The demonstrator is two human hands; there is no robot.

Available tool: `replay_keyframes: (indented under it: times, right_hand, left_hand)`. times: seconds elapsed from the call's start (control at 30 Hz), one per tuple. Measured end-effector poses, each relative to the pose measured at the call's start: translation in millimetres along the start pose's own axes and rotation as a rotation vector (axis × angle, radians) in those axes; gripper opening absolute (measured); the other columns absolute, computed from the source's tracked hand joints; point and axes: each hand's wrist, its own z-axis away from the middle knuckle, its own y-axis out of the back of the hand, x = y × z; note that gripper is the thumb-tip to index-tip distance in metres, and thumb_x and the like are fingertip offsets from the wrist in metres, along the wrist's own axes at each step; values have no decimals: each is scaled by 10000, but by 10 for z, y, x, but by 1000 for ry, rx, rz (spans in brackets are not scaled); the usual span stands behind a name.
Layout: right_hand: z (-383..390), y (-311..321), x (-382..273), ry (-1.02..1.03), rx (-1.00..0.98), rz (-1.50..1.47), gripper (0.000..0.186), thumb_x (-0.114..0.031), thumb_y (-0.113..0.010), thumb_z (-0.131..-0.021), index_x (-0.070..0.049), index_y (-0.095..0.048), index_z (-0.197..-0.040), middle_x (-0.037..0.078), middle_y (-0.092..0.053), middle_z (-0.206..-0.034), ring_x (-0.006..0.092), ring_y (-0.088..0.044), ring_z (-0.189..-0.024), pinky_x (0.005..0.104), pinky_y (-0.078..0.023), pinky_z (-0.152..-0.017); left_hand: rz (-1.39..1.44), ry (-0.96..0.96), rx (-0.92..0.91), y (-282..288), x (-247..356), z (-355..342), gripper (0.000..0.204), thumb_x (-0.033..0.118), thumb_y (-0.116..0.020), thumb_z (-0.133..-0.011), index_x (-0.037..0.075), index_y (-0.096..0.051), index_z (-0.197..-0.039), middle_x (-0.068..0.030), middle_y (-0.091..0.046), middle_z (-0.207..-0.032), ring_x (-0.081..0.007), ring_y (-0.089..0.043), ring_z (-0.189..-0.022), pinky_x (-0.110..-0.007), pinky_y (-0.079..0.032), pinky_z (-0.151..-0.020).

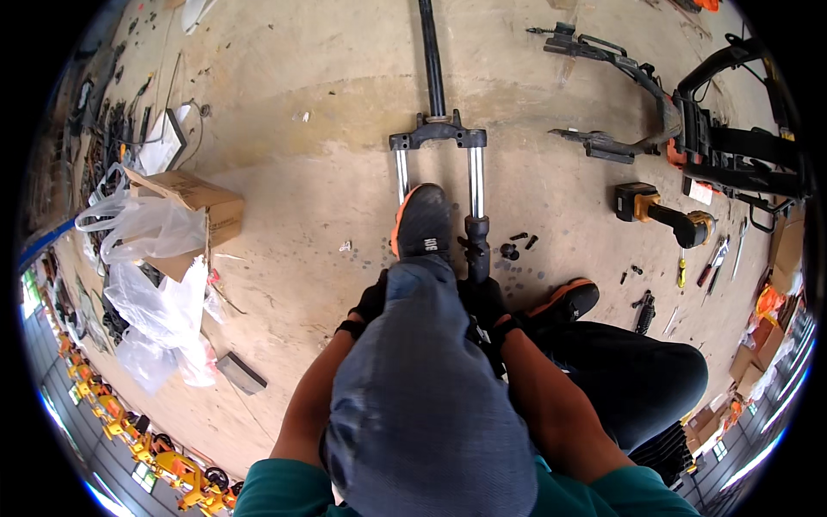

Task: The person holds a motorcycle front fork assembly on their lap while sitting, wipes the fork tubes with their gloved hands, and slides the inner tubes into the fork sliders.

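A front fork lies on the concrete floor, its black yoke far from me and two chrome tubes running toward me. My dark shoe with an orange sole presses between the tubes. My right hand, in a black glove, is closed around the black lower fork leg. Beside my raised grey-trousered knee is my left hand, also gloved. The knee hides its fingers and whatever they hold.
Loose black bolts lie right of the fork. Farther right are a yellow and black cordless driver, a screwdriver, pliers and black frame parts. A cardboard box and plastic bags sit left.
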Motion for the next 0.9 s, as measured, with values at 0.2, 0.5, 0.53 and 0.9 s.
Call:
replay_keyframes:
  times: [0.2, 0.5, 0.53, 0.9]
  right_hand:
    - [273, 35, -384, -53, 8, -54, 188, -173, -656, -785, 8, -617, -752, 54, -613, -647, 153, -599, -582, 318, -450, -522]
    - [322, 14, -523, -130, -28, -132, 168, -145, -633, -809, 19, -606, -782, 61, -619, -663, 167, -607, -595, 319, -445, -525]
    - [341, 22, -560, -135, -28, -108, 169, -147, -631, -812, 18, -606, -781, 64, -621, -665, 172, -611, -599, 324, -448, -530]
    - [184, 120, -259, 60, -63, 140, 178, -206, -622, -821, -28, -612, -816, 137, -637, -713, 215, -628, -667, 352, -469, -612]
  left_hand:
    - [268, 95, -155, -316, -373, -125, 435, 257, -566, -915, 64, -468, -1292, -153, -614, -1133, -253, -592, -1051, -333, -472, -878]
    - [210, -167, -43, -633, -1143, -275, 366, 180, -543, -905, 49, -526, -1246, -157, -610, -1180, -250, -577, -1086, -327, -446, -917]
    - [181, -196, -25, -658, -1189, -261, 363, 183, -539, -907, 45, -530, -1242, -157, -607, -1187, -246, -574, -1093, -324, -443, -921]
    - [40, -137, -63, -736, -878, -314, 312, 192, -519, -913, 45, -521, -1189, -173, -626, -1104, -281, -601, -1022, -349, -469, -861]
